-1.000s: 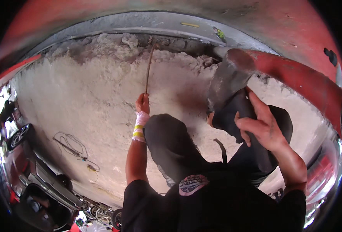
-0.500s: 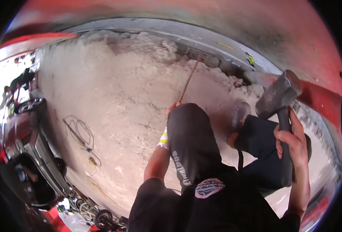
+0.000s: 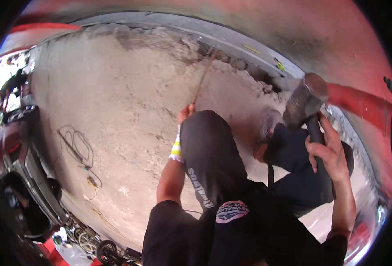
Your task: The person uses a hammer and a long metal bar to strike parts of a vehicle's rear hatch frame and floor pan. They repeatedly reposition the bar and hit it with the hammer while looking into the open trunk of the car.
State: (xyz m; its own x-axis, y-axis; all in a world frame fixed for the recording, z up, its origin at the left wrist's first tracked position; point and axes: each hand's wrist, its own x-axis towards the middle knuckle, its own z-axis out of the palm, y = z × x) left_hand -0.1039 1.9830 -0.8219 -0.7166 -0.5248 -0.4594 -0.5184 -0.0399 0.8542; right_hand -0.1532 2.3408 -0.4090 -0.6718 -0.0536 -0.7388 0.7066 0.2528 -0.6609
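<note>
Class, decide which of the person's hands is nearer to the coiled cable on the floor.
Left. The left hand, gripping a thin rod, is right of the coiled cable; the right hand, holding a hammer, is much farther right.

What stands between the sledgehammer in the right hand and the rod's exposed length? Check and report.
Nothing visible: only floor shows between the sledgehammer and the rod. The left knee is lower in view, beside the left hand gripping the rod.

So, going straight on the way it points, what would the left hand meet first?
Likely the broken floor edge at the far end of the rod in the left hand; depth is unclear.
</note>
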